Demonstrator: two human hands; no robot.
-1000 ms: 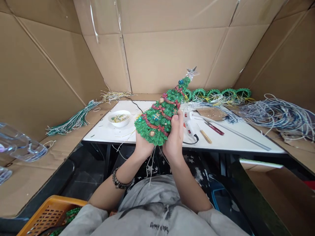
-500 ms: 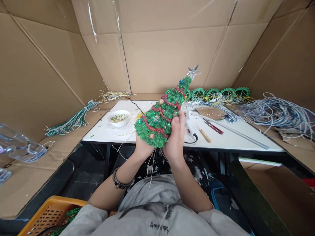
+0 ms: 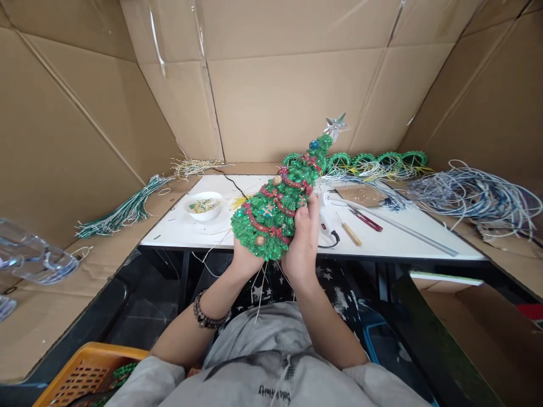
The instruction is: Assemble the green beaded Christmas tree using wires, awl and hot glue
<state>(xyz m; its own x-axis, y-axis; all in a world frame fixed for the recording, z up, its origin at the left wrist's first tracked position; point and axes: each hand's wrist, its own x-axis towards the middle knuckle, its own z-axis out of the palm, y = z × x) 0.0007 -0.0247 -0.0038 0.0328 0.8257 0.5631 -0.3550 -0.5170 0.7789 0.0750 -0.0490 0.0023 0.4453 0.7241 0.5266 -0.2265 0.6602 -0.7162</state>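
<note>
With the hands (image 3: 300, 243) cupped around the lower part of the tree (image 3: 282, 203), support its base evenly, keeping pressure off the star (image 3: 336, 126) above the tree.

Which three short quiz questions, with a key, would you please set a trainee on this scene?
1. True or false: the left hand and the right hand both touch the decorated green tree.
2. Where on the tree is the clear star? A: at the base; B: at the tip; C: halfway up.
3. Fill in: in the picture, the white bowl sits to the ____ of the wooden-handled tool.
Key: 1 true; 2 B; 3 left.
</note>
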